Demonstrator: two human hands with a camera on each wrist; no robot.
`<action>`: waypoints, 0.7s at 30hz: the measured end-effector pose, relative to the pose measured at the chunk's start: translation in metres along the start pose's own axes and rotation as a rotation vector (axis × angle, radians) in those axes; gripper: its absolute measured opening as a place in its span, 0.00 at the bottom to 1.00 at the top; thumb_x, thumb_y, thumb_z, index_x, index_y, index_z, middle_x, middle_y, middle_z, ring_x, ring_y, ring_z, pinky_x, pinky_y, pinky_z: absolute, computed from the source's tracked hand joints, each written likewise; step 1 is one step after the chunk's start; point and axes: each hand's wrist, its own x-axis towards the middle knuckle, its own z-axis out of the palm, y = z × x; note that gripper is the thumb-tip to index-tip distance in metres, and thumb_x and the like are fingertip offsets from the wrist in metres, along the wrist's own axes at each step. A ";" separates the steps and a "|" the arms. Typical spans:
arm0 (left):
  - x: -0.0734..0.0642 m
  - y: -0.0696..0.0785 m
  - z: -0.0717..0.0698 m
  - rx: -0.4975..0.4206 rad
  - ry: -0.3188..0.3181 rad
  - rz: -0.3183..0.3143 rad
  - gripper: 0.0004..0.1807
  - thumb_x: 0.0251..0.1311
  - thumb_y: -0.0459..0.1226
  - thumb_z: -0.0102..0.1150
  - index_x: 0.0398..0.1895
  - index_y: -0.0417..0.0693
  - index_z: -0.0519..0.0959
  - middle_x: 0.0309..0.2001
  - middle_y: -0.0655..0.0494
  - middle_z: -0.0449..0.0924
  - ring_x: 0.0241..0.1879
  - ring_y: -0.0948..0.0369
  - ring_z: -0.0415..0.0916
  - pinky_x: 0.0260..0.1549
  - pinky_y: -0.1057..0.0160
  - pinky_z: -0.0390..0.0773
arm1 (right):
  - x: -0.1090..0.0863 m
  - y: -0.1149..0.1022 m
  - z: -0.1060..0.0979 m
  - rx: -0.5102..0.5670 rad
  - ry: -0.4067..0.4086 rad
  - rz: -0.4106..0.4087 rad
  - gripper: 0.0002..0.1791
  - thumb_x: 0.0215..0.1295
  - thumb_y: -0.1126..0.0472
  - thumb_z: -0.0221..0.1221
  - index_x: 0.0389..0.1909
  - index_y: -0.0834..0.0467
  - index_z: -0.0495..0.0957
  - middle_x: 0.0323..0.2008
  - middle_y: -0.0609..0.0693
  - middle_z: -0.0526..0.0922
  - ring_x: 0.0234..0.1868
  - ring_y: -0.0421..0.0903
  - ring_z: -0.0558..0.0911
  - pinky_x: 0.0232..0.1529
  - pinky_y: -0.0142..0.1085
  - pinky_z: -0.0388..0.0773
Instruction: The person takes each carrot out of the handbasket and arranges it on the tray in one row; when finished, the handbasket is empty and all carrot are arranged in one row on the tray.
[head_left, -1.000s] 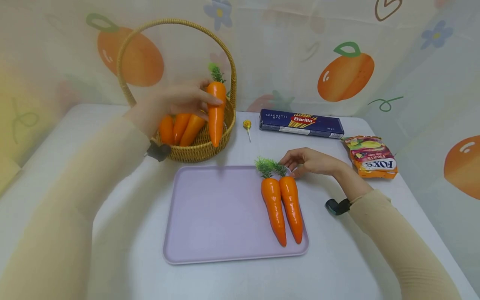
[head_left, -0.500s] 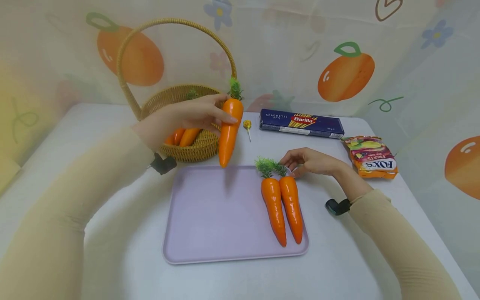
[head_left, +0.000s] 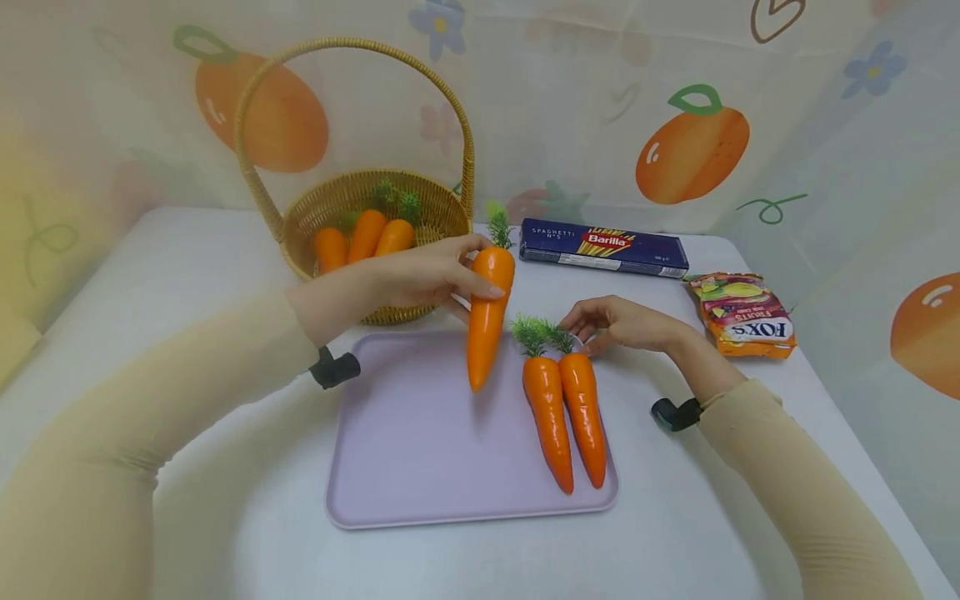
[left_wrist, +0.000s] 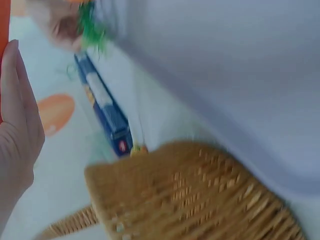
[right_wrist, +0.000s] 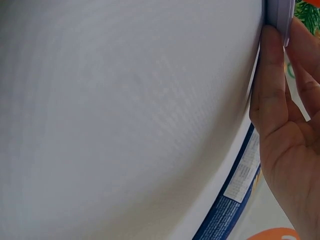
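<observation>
My left hand holds a large orange carrot with a frilly green top, thumb across its upper part. Its tip points down over the lilac tray. Two more carrots lie side by side at the tray's right end, the inner carrot and the outer carrot. With thumb and fingers my right hand pinches the tray's far right corner; the right wrist view shows the tray rim between them. In the left wrist view only a sliver of the held carrot shows.
Behind the tray on the left stands a wicker basket with a tall handle and several carrots inside. A blue spaghetti box lies at the back, and an orange candy bag sits to the right.
My left hand has carried the carrot out of the basket, rightward and nearer, over the tray. The right hand and the two carrots on the tray have stayed in place.
</observation>
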 end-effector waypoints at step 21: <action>-0.002 -0.035 0.054 -0.093 -0.021 -0.112 0.32 0.61 0.34 0.63 0.64 0.48 0.58 0.54 0.45 0.74 0.43 0.57 0.80 0.46 0.57 0.86 | 0.001 -0.001 0.001 0.004 0.003 0.007 0.23 0.59 0.69 0.62 0.57 0.62 0.75 0.53 0.56 0.78 0.48 0.46 0.77 0.52 0.28 0.79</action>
